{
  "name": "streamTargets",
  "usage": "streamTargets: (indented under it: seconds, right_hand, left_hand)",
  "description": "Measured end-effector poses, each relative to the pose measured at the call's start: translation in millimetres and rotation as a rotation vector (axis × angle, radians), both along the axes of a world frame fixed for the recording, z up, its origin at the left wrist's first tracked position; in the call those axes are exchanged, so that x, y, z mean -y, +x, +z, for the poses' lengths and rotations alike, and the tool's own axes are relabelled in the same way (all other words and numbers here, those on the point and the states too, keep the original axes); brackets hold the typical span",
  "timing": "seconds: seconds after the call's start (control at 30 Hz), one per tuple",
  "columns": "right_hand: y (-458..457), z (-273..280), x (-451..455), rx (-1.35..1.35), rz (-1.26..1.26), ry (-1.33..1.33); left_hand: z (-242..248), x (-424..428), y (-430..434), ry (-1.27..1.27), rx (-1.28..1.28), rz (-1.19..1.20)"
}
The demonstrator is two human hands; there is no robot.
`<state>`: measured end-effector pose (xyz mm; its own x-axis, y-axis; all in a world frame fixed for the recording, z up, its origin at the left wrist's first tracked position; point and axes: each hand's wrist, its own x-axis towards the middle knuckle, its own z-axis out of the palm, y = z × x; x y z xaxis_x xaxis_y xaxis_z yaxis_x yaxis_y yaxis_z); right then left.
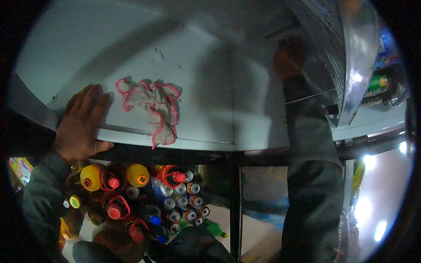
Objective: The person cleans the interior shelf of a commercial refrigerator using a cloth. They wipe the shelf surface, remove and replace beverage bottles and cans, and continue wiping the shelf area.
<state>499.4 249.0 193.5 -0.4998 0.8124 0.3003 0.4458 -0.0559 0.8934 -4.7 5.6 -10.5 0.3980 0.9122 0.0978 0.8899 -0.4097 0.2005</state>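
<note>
My left hand [80, 123] rests palm down on the front edge of a white panel surface [197, 95], fingers spread forward and thumb over the lip. It holds nothing. To its right lies a crumpled whitish cloth [161, 102] with pink edging, one end hanging over the front edge; neither hand touches it. My right hand [289, 56] reaches far across the panel on the right side, beside a textured, upright sheet [324, 52]. Shadow and blur hide its fingers, so whether it grips anything is unclear.
Below the front edge stand yellow-capped and red-capped bottles [114, 210], several drink cans [181, 200] and a green bottle [215, 228]. A dark post [235, 203] divides the space below. A curved shiny strip [358, 62] rises at right, and a thin cord [310, 96] crosses my right sleeve.
</note>
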Motion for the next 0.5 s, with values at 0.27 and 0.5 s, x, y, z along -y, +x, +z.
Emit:
streamTargets:
  seconds: [0.27, 0.5]
  right_hand:
    - [47.5, 10.9, 11.3, 0.08, 0.071, 0.051]
    - [23.1, -108.9, 30.3, -0.243, -0.174, -0.53]
  left_hand:
    - [0.9, -2.1, 3.7, 0.012, 0.038, -0.036]
    - [0.4, -5.6, 6.0, -0.033, 0.058, -0.046]
